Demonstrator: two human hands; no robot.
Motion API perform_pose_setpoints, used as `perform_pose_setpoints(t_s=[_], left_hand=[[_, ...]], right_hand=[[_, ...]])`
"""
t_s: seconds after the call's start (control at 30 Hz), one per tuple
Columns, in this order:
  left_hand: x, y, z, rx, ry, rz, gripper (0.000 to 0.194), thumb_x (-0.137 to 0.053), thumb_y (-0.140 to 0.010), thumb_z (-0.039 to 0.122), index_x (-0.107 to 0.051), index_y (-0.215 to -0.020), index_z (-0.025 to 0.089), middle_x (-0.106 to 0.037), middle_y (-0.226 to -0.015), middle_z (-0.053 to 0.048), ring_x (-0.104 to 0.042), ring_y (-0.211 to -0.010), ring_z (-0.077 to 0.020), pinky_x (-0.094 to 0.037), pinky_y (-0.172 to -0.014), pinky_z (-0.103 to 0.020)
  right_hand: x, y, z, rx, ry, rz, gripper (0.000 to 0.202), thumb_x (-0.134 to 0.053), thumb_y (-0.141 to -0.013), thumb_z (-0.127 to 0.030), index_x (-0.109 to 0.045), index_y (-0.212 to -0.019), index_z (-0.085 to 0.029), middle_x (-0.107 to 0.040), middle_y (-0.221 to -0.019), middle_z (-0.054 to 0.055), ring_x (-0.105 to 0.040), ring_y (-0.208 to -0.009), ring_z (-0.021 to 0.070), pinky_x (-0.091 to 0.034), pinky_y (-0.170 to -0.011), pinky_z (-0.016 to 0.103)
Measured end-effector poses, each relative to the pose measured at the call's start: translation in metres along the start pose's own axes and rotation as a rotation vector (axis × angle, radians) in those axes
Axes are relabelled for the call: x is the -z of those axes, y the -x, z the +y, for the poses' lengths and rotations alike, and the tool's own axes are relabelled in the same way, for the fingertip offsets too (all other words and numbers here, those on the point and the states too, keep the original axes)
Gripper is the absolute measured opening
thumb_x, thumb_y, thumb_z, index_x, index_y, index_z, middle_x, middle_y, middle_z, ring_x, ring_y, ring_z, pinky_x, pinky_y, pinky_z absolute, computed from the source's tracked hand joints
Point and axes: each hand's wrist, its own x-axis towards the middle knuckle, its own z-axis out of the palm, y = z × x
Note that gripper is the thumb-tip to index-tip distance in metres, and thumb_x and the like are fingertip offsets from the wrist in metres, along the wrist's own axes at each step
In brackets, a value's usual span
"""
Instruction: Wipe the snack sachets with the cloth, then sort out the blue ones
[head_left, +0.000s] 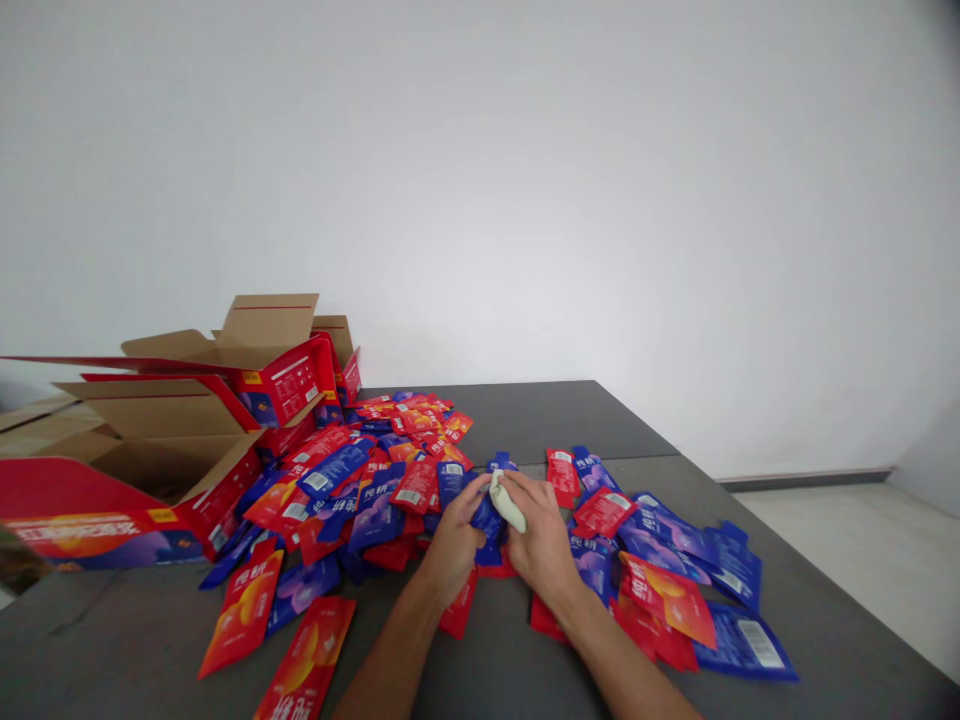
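Observation:
Near the middle of the table, my left hand (456, 535) and my right hand (538, 530) are close together over the packets. A pale, whitish cloth-like item (508, 503) sits between them, gripped by the curled fingers of my right hand. The fingers of my left hand are closed round the edge of a blue packet (487, 520), which lies partly behind the pale item. Red packets lie under and beside both hands, one red packet (459, 606) just below my left hand.
Open red boxes (289, 385) with brown flaps stand at the left. A heap of red and blue packets (375, 508) spreads beside them. More packets (667, 590) lie on the right of the dark table (540, 415). A pale wall rises behind.

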Motion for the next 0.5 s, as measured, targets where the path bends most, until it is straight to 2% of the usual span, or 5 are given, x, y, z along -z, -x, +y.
perform_pose_setpoints(t_s=[0.17,0.27,0.33,0.4,0.5], left_hand=[[0.009,-0.003,-0.004,-0.041,0.047,0.043,0.087,-0.052,-0.048,-0.001,-0.06,-0.131,0.023,-0.069,-0.12,-0.007,-0.065,-0.092,-0.0174,-0.043,-0.064,-0.019],[0.005,-0.001,0.003,-0.008,0.055,0.042,0.096,-0.053,-0.05,0.001,-0.049,-0.142,0.028,-0.069,-0.116,-0.005,-0.063,-0.08,-0.0135,-0.04,-0.058,-0.018],[0.0,0.002,0.009,-0.008,0.062,0.054,0.101,-0.052,-0.048,0.002,-0.046,-0.145,0.031,-0.067,-0.12,-0.004,-0.061,-0.08,-0.0132,-0.04,-0.057,-0.018],[-0.003,0.004,0.012,-0.015,0.079,0.053,0.097,-0.053,-0.047,0.004,-0.051,-0.142,0.027,-0.068,-0.117,-0.005,-0.061,-0.08,-0.0141,-0.043,-0.06,-0.02],[-0.001,0.005,0.014,0.006,0.119,0.041,0.084,-0.058,-0.052,0.008,-0.058,-0.135,0.019,-0.069,-0.087,-0.003,-0.06,-0.073,-0.0141,-0.05,-0.074,-0.027]], right_hand=[[-0.002,-0.001,-0.021,0.059,-0.083,-0.098,0.059,-0.051,-0.075,0.0,-0.066,-0.126,-0.024,-0.065,-0.128,0.009,-0.059,-0.109,0.025,-0.047,-0.094,0.043],[0.002,-0.003,-0.023,0.028,-0.156,-0.104,0.054,-0.05,-0.077,0.0,-0.069,-0.12,-0.026,-0.069,-0.123,0.008,-0.061,-0.109,0.0245,-0.048,-0.095,0.042],[0.006,-0.004,-0.02,-0.054,-0.203,-0.033,0.048,-0.049,-0.082,-0.004,-0.07,-0.119,-0.026,-0.07,-0.121,0.008,-0.062,-0.109,0.0247,-0.049,-0.095,0.043],[0.01,-0.006,-0.014,-0.178,-0.235,0.079,0.037,-0.052,-0.088,-0.013,-0.069,-0.118,-0.024,-0.07,-0.121,0.008,-0.063,-0.109,0.0257,-0.05,-0.096,0.044],[0.015,-0.009,-0.005,-0.355,-0.277,0.209,0.032,-0.058,-0.09,-0.029,-0.069,-0.119,-0.022,-0.069,-0.123,0.009,-0.063,-0.11,0.0273,-0.05,-0.097,0.044]])
